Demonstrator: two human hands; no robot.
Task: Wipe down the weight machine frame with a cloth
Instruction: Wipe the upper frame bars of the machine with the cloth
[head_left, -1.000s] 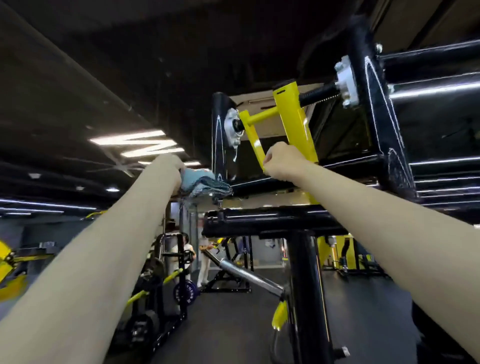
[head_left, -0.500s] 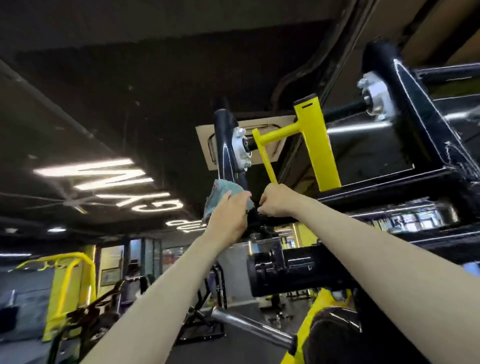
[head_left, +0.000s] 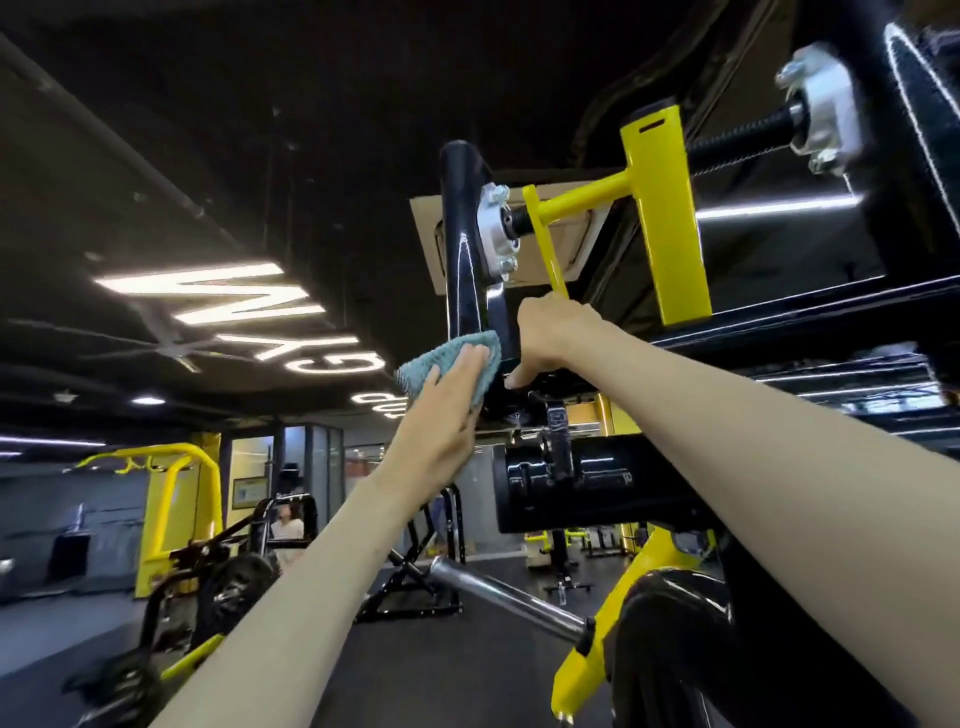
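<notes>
The weight machine frame (head_left: 460, 249) is glossy black, with a black upright post overhead and a yellow lever arm (head_left: 667, 218) on a threaded axle. My left hand (head_left: 441, 421) lies flat with straight fingers on a teal cloth (head_left: 447, 366) and presses it against the base of the black post. My right hand (head_left: 550, 332) grips the frame just right of the cloth, beside a thin yellow bar (head_left: 550, 260), thumb pointing down.
A thick black cylinder (head_left: 597, 483) juts out below my hands. A chrome bar (head_left: 504, 597) and a yellow arm (head_left: 597, 654) sit lower down. Other gym machines (head_left: 171, 519) and a person (head_left: 287, 525) stand at the left background.
The view has tilted further upward. My left hand slid lower on the post and its fingers flattened over the cloth. My right hand stays gripping the frame.
</notes>
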